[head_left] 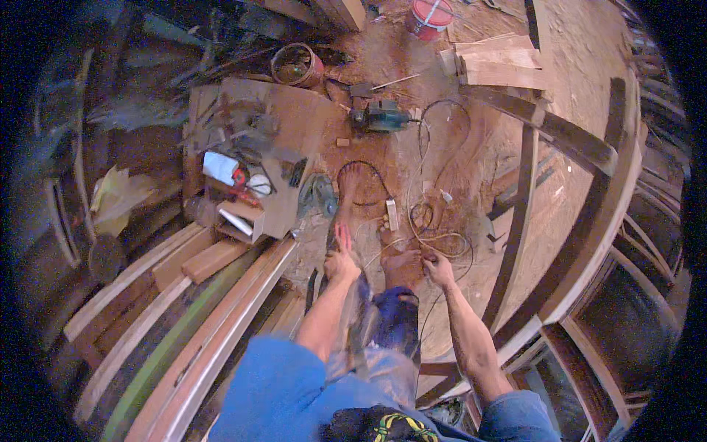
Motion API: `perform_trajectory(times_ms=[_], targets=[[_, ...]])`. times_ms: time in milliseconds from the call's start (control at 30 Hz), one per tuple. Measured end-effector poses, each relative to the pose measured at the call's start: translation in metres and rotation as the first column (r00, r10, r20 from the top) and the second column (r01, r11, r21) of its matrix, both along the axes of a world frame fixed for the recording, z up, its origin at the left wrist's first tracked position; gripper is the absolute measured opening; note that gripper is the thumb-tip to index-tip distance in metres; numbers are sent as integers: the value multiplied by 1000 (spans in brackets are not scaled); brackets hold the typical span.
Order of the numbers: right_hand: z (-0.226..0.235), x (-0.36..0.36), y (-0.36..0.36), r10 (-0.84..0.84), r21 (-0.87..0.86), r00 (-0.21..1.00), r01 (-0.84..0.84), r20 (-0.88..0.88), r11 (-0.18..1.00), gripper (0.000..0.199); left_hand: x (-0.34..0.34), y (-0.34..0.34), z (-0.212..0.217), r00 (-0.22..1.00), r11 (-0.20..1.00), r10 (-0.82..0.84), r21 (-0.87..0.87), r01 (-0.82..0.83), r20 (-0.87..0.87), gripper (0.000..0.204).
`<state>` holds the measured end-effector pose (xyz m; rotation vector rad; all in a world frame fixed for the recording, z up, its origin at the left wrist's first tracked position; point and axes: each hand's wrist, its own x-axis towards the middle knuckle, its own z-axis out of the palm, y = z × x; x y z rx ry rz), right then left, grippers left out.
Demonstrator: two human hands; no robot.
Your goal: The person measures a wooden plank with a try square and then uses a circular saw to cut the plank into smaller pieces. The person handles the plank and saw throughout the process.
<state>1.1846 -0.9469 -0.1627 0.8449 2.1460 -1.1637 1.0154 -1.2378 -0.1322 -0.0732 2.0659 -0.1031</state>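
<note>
I look down through the head camera and see my two hands. My left hand (342, 265) is closed around a red tool (343, 237), and the red part sticks up past the fist. It is too blurry for me to tell what kind of tool it is. My right hand (440, 269) is low, near the bare right foot (403, 267). Its fingertips are close together by a thin, pale cord (410, 206), but they are too small for me to tell if they pinch it.

The cord lies in loops on the dusty brown floor (545, 221), in front of my right hand. Just past the right foot is a long white block (392, 215). The bare left foot (352, 177) is farther out.

Past both feet sits a green power tool (384, 116), with a small wood block (343, 142) near it. Farther off I see a red bucket (431, 20), a round brown tub (313, 72) and some flat boards (501, 70). On my left is a box (283, 199) with things in it, and long planks (199, 331) lie nearer to me.
</note>
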Motion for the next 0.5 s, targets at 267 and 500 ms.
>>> perform_trajectory(times_ms=[267, 500], targets=[[-275, -258, 39, 98, 372, 994, -110, 49, 922, 61, -75, 0, -25, 996, 989, 82, 130, -76, -44, 117], [-351, -421, 49, 469, 727, 875, -244, -120, 642, 34, -145, 38, 5, 985, 984, 175, -15, -175, 10, 99]])
